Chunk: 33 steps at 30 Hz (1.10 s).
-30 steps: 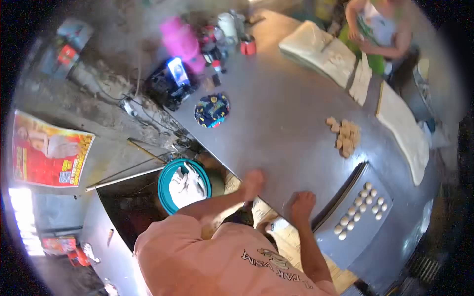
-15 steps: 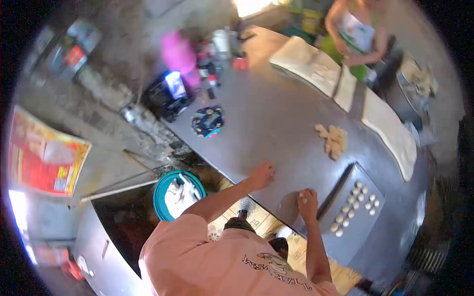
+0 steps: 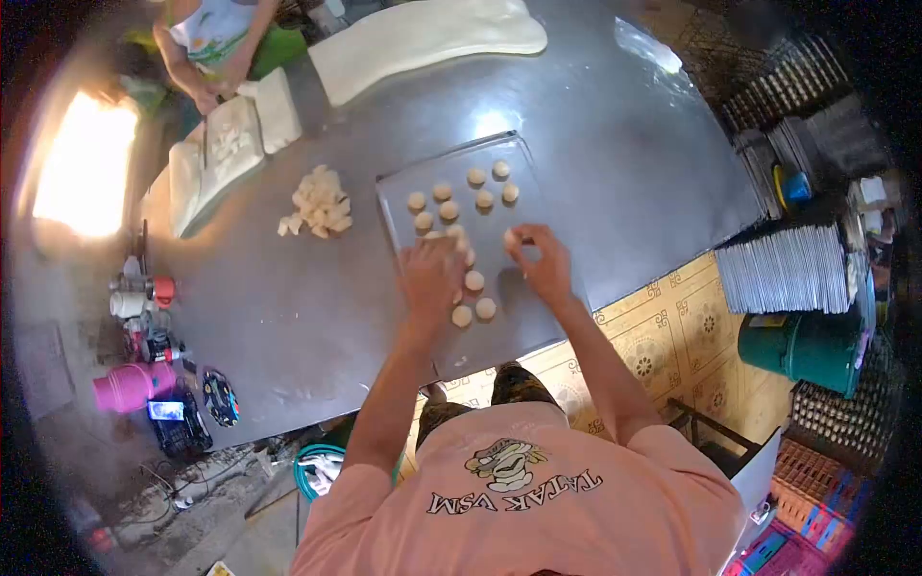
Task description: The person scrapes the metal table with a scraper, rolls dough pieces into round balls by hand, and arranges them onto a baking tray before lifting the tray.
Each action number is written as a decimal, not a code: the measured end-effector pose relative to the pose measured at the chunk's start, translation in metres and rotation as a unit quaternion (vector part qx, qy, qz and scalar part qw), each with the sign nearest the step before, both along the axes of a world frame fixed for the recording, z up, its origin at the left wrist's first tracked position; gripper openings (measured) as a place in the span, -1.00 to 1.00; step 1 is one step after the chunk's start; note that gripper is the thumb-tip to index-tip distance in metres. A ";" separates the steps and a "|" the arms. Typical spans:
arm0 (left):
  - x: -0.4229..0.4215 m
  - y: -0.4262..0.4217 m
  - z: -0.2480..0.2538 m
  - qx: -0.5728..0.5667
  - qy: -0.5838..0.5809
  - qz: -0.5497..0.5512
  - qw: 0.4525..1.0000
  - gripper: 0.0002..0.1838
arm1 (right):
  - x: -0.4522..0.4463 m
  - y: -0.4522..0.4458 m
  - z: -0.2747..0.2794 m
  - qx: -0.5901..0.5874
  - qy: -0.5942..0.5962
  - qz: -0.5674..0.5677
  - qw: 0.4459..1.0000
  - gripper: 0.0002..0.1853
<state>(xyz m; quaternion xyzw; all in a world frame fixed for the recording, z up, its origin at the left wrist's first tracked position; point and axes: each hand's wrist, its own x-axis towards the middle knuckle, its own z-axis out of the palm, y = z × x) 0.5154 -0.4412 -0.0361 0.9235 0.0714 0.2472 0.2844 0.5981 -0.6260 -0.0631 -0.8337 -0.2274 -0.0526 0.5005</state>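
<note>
A metal tray (image 3: 528,336) on the table carries several small round dough balls (image 3: 474,280). Over the tray's left part is my left hand (image 3: 429,276), its fingers bent down among the dough balls; what sits under the fingertips is hidden. My right hand (image 3: 545,269) is above the tray's right side and pinches a dough ball (image 3: 511,240) between thumb and fingers. Left of the tray lies a pile of cut dough pieces (image 3: 318,204).
Long dough slabs (image 3: 432,36) lie along the metal table's (image 3: 615,192) far side. Another person's hands (image 3: 213,91) are at the slabs at the far left. A pink container (image 3: 134,386) and a lit phone (image 3: 166,411) are at the left; stacked trays (image 3: 783,272) and a green bin (image 3: 797,350) stand right.
My view has swung to the right and now faces the tray. Both hands have moved from the table's near edge to over the tray; the right one still holds a dough ball.
</note>
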 end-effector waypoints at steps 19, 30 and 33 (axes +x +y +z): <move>-0.073 0.041 -0.021 0.014 0.058 0.212 0.975 -0.61 | 0.013 0.059 0.007 -0.011 -0.129 0.043 0.991 -0.77; -0.397 0.412 -0.096 -0.044 -0.113 0.722 0.681 -0.29 | -0.121 0.149 0.001 -0.113 -0.087 0.149 0.978 -0.84; -0.421 0.482 -0.078 -0.027 -0.128 0.728 0.673 -0.19 | -0.148 0.183 0.005 -0.086 -0.006 0.153 0.984 -0.86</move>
